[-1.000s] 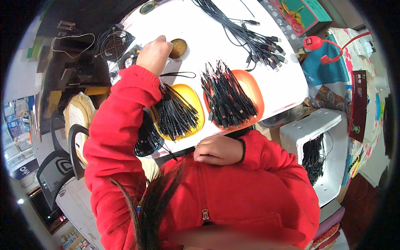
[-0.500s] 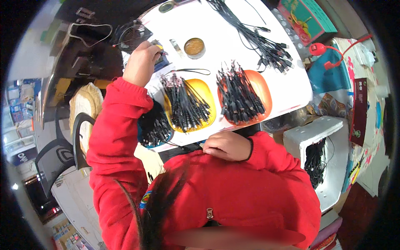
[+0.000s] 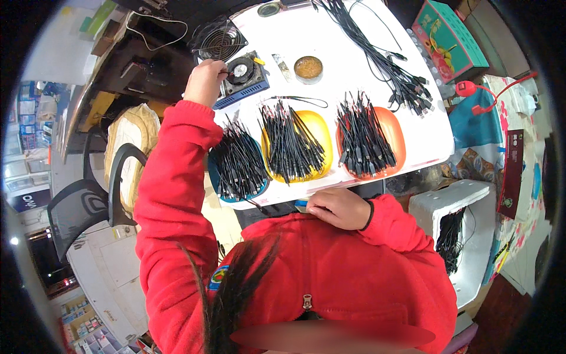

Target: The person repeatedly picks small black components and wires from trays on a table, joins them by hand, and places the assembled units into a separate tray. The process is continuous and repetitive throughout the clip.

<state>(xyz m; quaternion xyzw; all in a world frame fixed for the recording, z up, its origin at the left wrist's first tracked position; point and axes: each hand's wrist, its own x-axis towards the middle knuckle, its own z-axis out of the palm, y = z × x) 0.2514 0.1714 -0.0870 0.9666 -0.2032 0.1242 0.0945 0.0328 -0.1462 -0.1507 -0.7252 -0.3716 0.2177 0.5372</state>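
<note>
Three trays (image 3: 396, 131) loaded, upper-right cables (image 3: 407, 85) untrayed, can't tell whether left hand (image 3: 205, 84) or right hand (image 3: 340, 208) is pinching anything.

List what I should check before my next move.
1. Left hand at the blue-sided device: ok.
2. Left hand gripping something: cannot tell, fingertips unclear.
3. Right hand off the trays: ok, near the table edge.
4. Black cables fully inside the yellow tray: not ok, upper ends stick out past its rim.
5. Round tin upright: ok, right of the device.
</note>
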